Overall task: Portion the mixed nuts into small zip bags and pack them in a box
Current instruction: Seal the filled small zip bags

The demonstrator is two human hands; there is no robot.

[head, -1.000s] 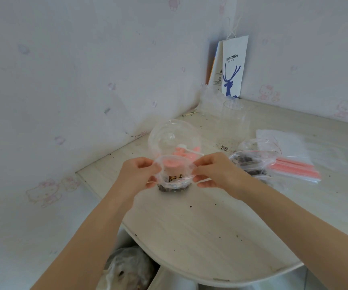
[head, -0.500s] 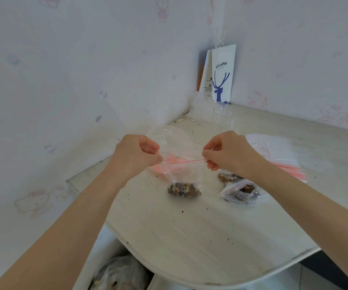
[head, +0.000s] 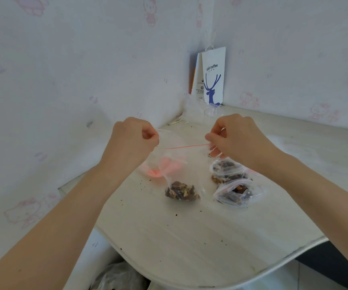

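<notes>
Your left hand point(head: 134, 139) & right hand point(head: 234, 137) each pinch a top corner of the zip bag point(head: 177, 164). Its mouth, open a sec ago, is now pulled taut, with the nuts point(head: 181, 193) at the bottom, near the worktop point(head: 189, 237). Portion looks done; seal next, then lay it w/ the 2 filled bags point(head: 234, 185).

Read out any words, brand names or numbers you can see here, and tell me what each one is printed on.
"luckin coffee": on the white paper bag in the corner, above a blue deer logo.
Line under that name: too small to read.
Print on the paper item behind the bag: too small to read.
Held zip bag, filled zip bags: no text seen.
</notes>
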